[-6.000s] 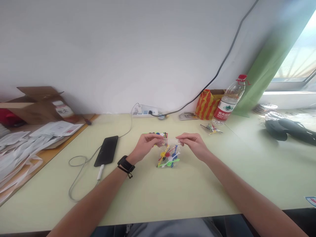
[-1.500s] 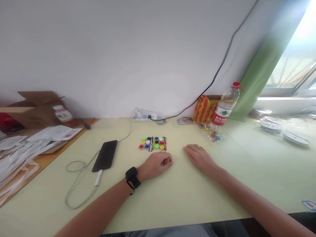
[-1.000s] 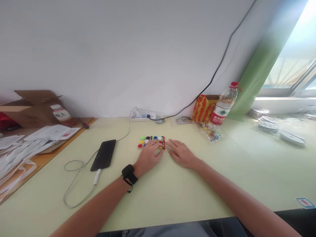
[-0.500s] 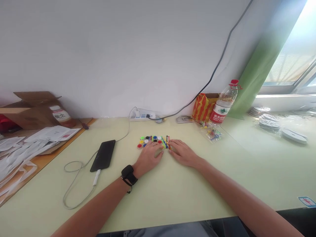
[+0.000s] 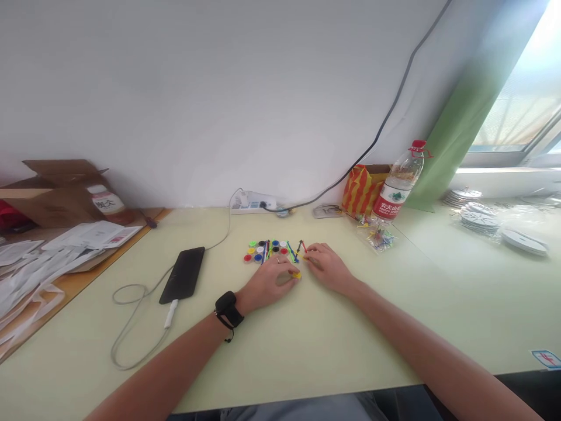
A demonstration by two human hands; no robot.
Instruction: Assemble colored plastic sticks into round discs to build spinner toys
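My left hand (image 5: 268, 279), with a ring and a black wristwatch, pinches a small yellow disc-like piece (image 5: 297, 275) between thumb and fingers, just above the table. My right hand (image 5: 326, 266) has its fingertips closed at the lower end of a thin red stick (image 5: 305, 248); something yellow shows by the same fingertips. A dark stick (image 5: 300, 245) stands beside the red one, leaning the other way. To the left, thin blue and green sticks (image 5: 291, 251) lie near rows of small round coloured pieces (image 5: 259, 250), partly hidden by my left hand.
A phone (image 5: 183, 276) with a looped white cable lies left. At the back are a power strip (image 5: 252, 204), a large water bottle (image 5: 393, 190) and a plastic bag of small coloured parts (image 5: 379, 237). Stacked white discs (image 5: 478, 217) sit right; papers (image 5: 87, 240) and a cardboard box (image 5: 52, 202) left.
My left hand has come slightly down and right with the yellow piece now showing in its pinch. My right hand has shifted a little right, and the red stick has tilted with it.
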